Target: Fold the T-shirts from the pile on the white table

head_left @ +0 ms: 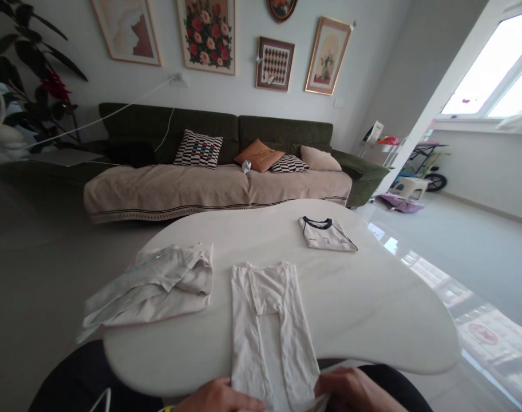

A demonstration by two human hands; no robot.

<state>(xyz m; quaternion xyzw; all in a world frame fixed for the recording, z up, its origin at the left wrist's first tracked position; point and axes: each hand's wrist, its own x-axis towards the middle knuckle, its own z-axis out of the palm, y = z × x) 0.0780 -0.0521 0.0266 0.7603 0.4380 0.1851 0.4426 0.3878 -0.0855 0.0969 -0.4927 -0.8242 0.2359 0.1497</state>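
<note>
A long white garment [267, 320] lies folded lengthwise on the white table [364, 309], its near end hanging over the front edge. My left hand [220, 396] holds the near end from the left, fingers closed on the cloth. On the right side, my right hand [355, 389] grips that end too. Both hands sit at the frame's bottom edge, partly cut off.
A loosely folded pale shirt [158, 283] lies at the table's left, overhanging the edge. A neatly folded white shirt with a dark collar [325, 233] rests at the far right. Beyond stands a green sofa [218, 166] with cushions; a glossy floor lies to the right.
</note>
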